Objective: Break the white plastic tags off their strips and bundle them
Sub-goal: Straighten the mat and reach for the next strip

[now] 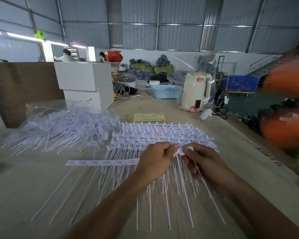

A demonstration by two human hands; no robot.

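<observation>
The left hand steadies the strip on the worktop while the right hand pinches one tag, apparently to snap it free.

Strips lie at frame centre on the table, a loose heap to their left. Boxes stand upper left; basket and kettle sit upper right, behind a slip.
</observation>
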